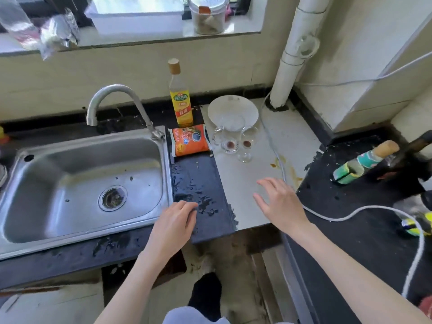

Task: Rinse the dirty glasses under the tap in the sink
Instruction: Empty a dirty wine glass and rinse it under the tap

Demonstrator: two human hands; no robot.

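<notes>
Head cam says nothing's rinsed yet - both dirty glasses (236,142) sit on the counter by the white plate (233,111), brown dregs inside, tap (112,101) dry. Left hand (175,220) rests flat near the sink (81,183) - right hand (279,202) hovers, fingers spread, holding nothing

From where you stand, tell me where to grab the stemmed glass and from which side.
Take the stemmed glass by its bowl, coming in with the right hand from the front right. It stands upright on a thin stem, so a low grip may tip it. The mug sits close on its left and the plate behind, so those sides are crowded.
</notes>
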